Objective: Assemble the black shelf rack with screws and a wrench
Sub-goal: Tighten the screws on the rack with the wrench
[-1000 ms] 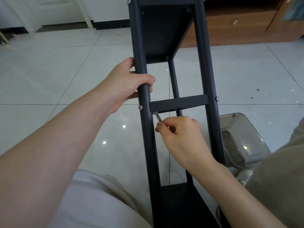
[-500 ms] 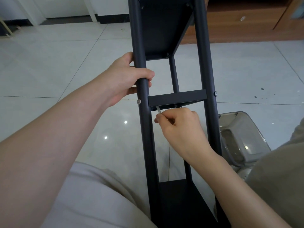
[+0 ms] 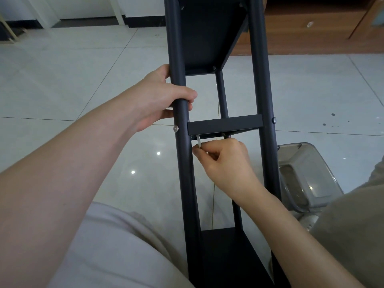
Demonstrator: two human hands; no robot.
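Pale glossy floor tiles (image 3: 62, 100) fill the room, with a wooden cabinet (image 3: 311, 38) along the wall at 1 o'clock.

The left hand (image 3: 158, 98) stays wrapped round the rack's left post (image 3: 182, 173), fingers curled over its front, at about 10 o'clock from the joint being worked. The right hand (image 3: 224, 161) sits just under the middle shelf's front edge (image 3: 224, 125), at its 6 o'clock, pinching the small silver wrench (image 3: 198, 140) between thumb and bent fingers. The wrench's tip goes up under the shelf beside the left post.

Over the last second the wrench has swung from a clear lean to nearly upright, while the hand has hardly moved. I take that as a short turn on a fastener hidden beneath the shelf, so this joint is likely still being tightened.

The black shelf rack (image 3: 259, 80) runs from 6 to 12 o'clock between the person's knees. Screw heads show on the left post (image 3: 176, 128) and right post (image 3: 274, 120) at shelf height. A clear plastic container (image 3: 307, 175) lies at 4 o'clock.
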